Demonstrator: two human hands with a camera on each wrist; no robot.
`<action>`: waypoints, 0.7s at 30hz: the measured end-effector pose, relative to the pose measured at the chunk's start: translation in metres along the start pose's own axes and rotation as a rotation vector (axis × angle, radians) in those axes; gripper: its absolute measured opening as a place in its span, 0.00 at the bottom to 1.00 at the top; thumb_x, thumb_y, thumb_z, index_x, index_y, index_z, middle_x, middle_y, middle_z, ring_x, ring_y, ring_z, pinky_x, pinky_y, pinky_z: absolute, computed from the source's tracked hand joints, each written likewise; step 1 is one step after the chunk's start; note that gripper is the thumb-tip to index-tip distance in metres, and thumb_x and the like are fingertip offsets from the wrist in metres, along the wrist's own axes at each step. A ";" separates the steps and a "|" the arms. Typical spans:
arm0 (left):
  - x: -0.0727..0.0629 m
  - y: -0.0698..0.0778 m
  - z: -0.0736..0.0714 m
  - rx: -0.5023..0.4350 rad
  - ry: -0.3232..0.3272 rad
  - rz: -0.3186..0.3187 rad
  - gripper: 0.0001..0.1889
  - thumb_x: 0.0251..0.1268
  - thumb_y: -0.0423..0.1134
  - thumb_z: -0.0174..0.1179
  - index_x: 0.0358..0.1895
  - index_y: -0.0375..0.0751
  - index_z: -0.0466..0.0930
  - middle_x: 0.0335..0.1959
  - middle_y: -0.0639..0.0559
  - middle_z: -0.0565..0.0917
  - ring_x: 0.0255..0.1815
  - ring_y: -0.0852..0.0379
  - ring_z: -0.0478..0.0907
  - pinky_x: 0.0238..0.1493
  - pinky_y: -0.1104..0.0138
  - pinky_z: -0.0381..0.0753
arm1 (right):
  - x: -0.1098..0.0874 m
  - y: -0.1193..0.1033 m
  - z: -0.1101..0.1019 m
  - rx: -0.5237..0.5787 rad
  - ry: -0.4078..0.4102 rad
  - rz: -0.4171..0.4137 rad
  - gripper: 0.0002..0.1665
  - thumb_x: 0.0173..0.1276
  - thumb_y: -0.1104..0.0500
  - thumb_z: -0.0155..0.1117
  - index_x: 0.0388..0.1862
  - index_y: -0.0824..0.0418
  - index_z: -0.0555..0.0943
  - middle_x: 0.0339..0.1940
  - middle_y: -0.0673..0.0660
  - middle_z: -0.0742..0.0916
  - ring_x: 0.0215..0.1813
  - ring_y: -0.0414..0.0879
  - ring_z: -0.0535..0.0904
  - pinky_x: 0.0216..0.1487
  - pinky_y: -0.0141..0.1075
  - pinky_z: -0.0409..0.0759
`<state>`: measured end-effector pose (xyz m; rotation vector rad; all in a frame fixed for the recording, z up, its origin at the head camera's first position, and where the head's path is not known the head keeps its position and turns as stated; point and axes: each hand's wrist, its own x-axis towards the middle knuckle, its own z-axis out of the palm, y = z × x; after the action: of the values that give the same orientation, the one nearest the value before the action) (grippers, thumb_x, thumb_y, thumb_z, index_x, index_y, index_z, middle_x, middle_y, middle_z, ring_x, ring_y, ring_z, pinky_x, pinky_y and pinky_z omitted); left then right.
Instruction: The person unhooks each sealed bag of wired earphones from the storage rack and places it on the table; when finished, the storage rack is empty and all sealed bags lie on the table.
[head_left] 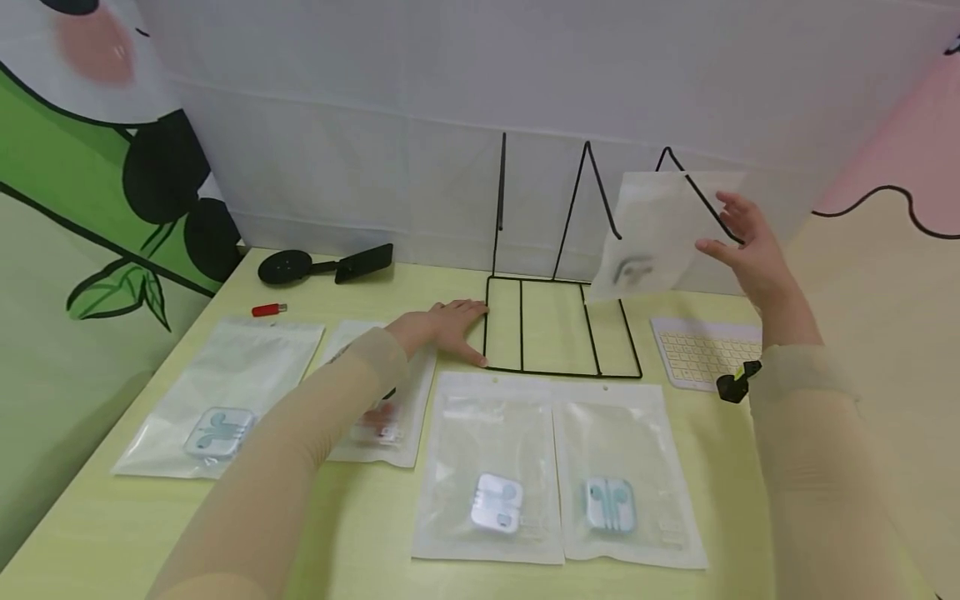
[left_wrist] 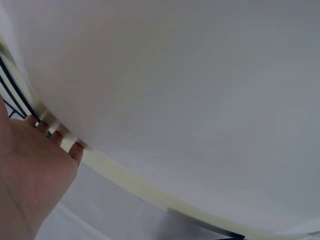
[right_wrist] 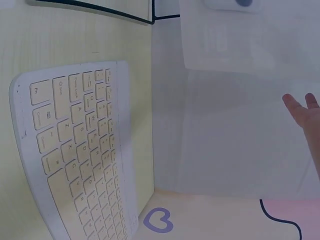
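Note:
A black wire rack (head_left: 522, 325) with several upright prongs stands on the table by the back wall. From its right prong hangs a translucent white zip bag (head_left: 660, 225) with a blurred item near its bottom. My right hand (head_left: 753, 250) is raised beside that prong's tip, its fingers apart from the bag in the right wrist view. Low on the table, my left hand (head_left: 453, 329) rests with spread fingers against the left side of the rack's base. The left wrist view shows its fingertips (left_wrist: 76, 150) beside dark wires.
Two bags with earphone cases (head_left: 497, 503) (head_left: 610, 505) lie in front of the rack. Farther left are another earphone bag (head_left: 255, 367) and a bag (head_left: 408, 417) partly under my left arm. A white keyboard (head_left: 708, 354), red USB stick (head_left: 268, 310) and black utensil (head_left: 285, 267) lie around.

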<state>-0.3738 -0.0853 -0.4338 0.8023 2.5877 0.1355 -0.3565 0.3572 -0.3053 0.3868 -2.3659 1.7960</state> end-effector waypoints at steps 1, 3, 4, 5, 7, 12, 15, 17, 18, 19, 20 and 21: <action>0.000 0.000 0.000 0.001 0.002 0.001 0.59 0.49 0.75 0.54 0.76 0.48 0.36 0.78 0.49 0.39 0.77 0.46 0.36 0.71 0.42 0.41 | 0.002 0.002 0.000 0.018 0.006 0.000 0.41 0.64 0.68 0.62 0.71 0.44 0.60 0.76 0.48 0.54 0.77 0.44 0.44 0.74 0.39 0.53; -0.001 0.000 0.000 0.001 0.003 0.001 0.58 0.49 0.75 0.55 0.76 0.48 0.36 0.78 0.49 0.39 0.77 0.46 0.36 0.71 0.42 0.41 | 0.007 0.008 0.000 0.058 0.027 -0.008 0.40 0.63 0.70 0.63 0.70 0.45 0.63 0.76 0.50 0.55 0.76 0.44 0.47 0.71 0.35 0.59; -0.001 0.000 0.000 -0.001 0.003 0.001 0.58 0.49 0.74 0.55 0.76 0.48 0.36 0.78 0.49 0.39 0.77 0.46 0.36 0.71 0.42 0.40 | 0.008 0.011 0.000 0.084 0.038 -0.015 0.40 0.62 0.71 0.63 0.69 0.46 0.64 0.75 0.50 0.56 0.75 0.45 0.48 0.69 0.31 0.62; -0.002 0.000 -0.001 -0.003 0.002 0.000 0.58 0.49 0.74 0.55 0.76 0.48 0.36 0.78 0.49 0.39 0.77 0.46 0.36 0.72 0.42 0.40 | 0.009 0.012 0.000 0.114 0.049 -0.021 0.39 0.61 0.71 0.64 0.68 0.47 0.66 0.74 0.51 0.57 0.74 0.45 0.49 0.66 0.28 0.65; -0.001 0.000 0.000 -0.003 0.005 -0.001 0.58 0.49 0.75 0.55 0.76 0.48 0.37 0.78 0.49 0.39 0.77 0.46 0.36 0.72 0.42 0.40 | 0.010 0.013 0.001 0.123 0.079 -0.030 0.38 0.59 0.72 0.65 0.66 0.48 0.68 0.72 0.50 0.59 0.72 0.46 0.52 0.58 0.23 0.70; 0.001 -0.003 0.001 0.003 0.010 0.005 0.59 0.48 0.76 0.54 0.76 0.49 0.36 0.78 0.49 0.39 0.77 0.47 0.36 0.72 0.43 0.40 | 0.007 0.013 0.004 0.110 0.155 -0.057 0.34 0.57 0.71 0.68 0.61 0.50 0.74 0.63 0.46 0.65 0.56 0.41 0.62 0.40 0.21 0.73; 0.001 -0.004 0.002 -0.003 0.009 0.008 0.59 0.48 0.76 0.54 0.77 0.49 0.36 0.78 0.49 0.39 0.77 0.47 0.35 0.72 0.43 0.40 | 0.004 0.013 0.006 0.160 0.172 -0.092 0.32 0.55 0.73 0.68 0.59 0.54 0.75 0.58 0.48 0.69 0.48 0.40 0.66 0.39 0.21 0.75; 0.001 -0.004 0.002 -0.005 0.007 0.009 0.59 0.48 0.75 0.55 0.77 0.49 0.36 0.78 0.49 0.39 0.77 0.47 0.35 0.72 0.43 0.40 | 0.002 0.014 0.009 0.169 0.179 -0.115 0.32 0.55 0.74 0.68 0.58 0.56 0.76 0.56 0.49 0.70 0.46 0.42 0.67 0.40 0.21 0.75; 0.001 -0.004 0.002 -0.006 0.007 0.008 0.59 0.48 0.75 0.55 0.77 0.48 0.36 0.78 0.49 0.39 0.77 0.47 0.35 0.72 0.42 0.40 | 0.001 0.015 0.011 0.166 0.181 -0.127 0.32 0.54 0.75 0.67 0.58 0.56 0.76 0.55 0.49 0.71 0.45 0.42 0.67 0.40 0.21 0.75; 0.001 -0.004 0.002 -0.006 0.005 0.008 0.59 0.48 0.75 0.55 0.77 0.48 0.36 0.78 0.49 0.39 0.77 0.47 0.35 0.72 0.43 0.40 | 0.000 0.015 0.012 0.153 0.185 -0.133 0.33 0.54 0.76 0.67 0.58 0.56 0.76 0.55 0.48 0.71 0.45 0.41 0.67 0.40 0.21 0.75; 0.001 -0.003 0.001 -0.004 0.003 0.007 0.59 0.48 0.75 0.55 0.77 0.48 0.36 0.78 0.49 0.39 0.77 0.47 0.35 0.72 0.43 0.40 | -0.002 0.016 0.013 0.132 0.189 -0.140 0.33 0.54 0.76 0.67 0.58 0.55 0.76 0.55 0.48 0.72 0.45 0.41 0.68 0.40 0.20 0.74; 0.000 -0.003 0.001 -0.002 0.001 0.007 0.59 0.48 0.75 0.55 0.77 0.48 0.36 0.78 0.49 0.39 0.77 0.46 0.35 0.72 0.43 0.40 | -0.003 0.016 0.015 0.107 0.191 -0.149 0.34 0.54 0.76 0.67 0.59 0.55 0.76 0.55 0.47 0.72 0.45 0.41 0.68 0.39 0.21 0.74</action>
<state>-0.3750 -0.0875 -0.4354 0.8102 2.5857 0.1407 -0.3576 0.3472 -0.3254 0.3745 -2.0642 1.8084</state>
